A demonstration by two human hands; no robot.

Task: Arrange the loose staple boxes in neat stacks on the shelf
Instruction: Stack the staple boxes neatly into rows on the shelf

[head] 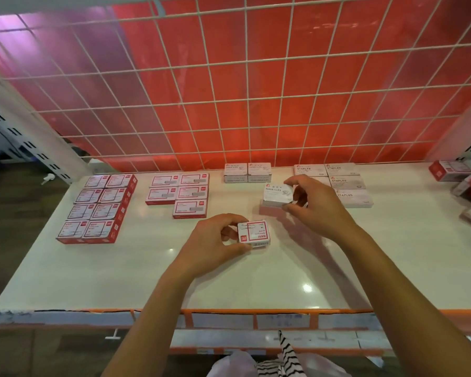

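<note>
head | left hand (215, 242) grips red-framed box (254, 234) | right hand (312, 206) grips white box (275, 196)

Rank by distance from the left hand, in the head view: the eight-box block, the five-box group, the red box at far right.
1. Five-box group, just behind and left of the left hand, which holds a red-bordered box.
2. Eight-box block, at the left end of the shelf.
3. Red box, back right corner.
</note>
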